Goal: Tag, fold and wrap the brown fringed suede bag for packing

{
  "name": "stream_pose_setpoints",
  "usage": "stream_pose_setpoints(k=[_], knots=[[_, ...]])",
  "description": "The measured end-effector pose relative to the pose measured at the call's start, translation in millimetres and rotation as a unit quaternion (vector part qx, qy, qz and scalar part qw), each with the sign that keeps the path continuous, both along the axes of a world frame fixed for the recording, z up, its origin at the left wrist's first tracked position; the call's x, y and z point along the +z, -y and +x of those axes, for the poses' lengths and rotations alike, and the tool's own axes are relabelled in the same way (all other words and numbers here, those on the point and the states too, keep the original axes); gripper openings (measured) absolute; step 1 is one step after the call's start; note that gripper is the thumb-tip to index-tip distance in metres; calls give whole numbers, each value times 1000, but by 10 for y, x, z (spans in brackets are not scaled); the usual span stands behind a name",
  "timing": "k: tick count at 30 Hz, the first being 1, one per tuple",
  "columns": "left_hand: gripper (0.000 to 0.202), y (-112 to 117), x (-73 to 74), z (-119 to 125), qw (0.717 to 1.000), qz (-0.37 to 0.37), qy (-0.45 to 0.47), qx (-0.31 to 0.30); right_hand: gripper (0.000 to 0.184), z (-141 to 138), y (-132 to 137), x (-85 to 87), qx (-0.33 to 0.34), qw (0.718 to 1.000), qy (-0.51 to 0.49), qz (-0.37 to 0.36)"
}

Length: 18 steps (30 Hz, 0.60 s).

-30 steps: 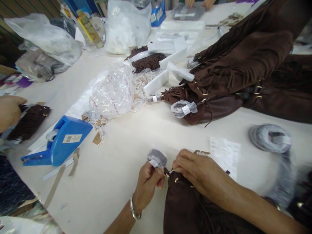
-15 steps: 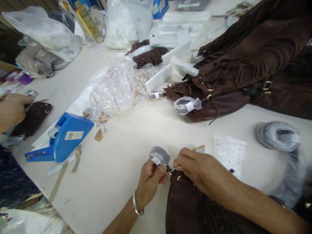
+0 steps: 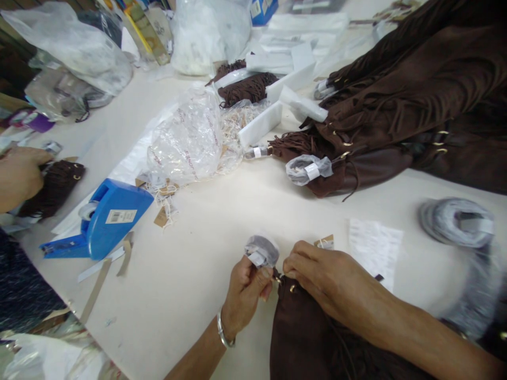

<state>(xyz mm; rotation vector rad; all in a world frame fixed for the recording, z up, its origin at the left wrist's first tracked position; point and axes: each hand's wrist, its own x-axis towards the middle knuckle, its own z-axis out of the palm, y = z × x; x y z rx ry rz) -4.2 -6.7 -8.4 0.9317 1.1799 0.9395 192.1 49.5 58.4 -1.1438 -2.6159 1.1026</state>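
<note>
A dark brown bag [image 3: 303, 327] with gold eyelets lies at the table's near edge, partly covered by my right arm. My left hand [image 3: 243, 293], with a silver bangle on its wrist, is closed on a coiled strap [image 3: 262, 251] wrapped in clear plastic and banded in white. A small metal clasp joins that strap to the bag's top corner. My right hand [image 3: 317, 269] is closed on the bag's upper edge beside the corner; its fingertips hide what they pinch. Behind those knuckles a brown card tag [image 3: 325, 242] sticks out.
A blue tape dispenser [image 3: 114, 216] stands left. More brown fringed bags [image 3: 396, 121] are piled at right, near a plastic-wrapped coil [image 3: 457, 221] and a white sheet [image 3: 374, 248]. Crumpled clear plastic [image 3: 186, 142] lies mid-table. Another person's hand [image 3: 19, 177] is by a fringed piece [image 3: 59, 184].
The whole view has shifted slightly. Both my hands keep their grip on the strap and the bag's edge, with hardly any other movement.
</note>
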Motion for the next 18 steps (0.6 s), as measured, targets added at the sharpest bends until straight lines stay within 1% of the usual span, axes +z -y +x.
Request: stream_pose_setpoints(k=[7, 12, 15, 18], knots=[[25, -3, 11, 5, 1000, 6, -4, -4, 15, 8, 25, -34, -5, 1000, 8, -1], [25, 10, 1, 3, 1000, 0, -11, 0, 15, -21, 11, -1, -2, 1000, 11, 3], [25, 26, -12, 6, 1000, -4, -4, 9, 17, -24, 1, 27, -3, 1000, 5, 9], [25, 33, -21, 10, 999, -5, 3, 32, 20, -15, -28, 39, -8, 1000, -6, 13]])
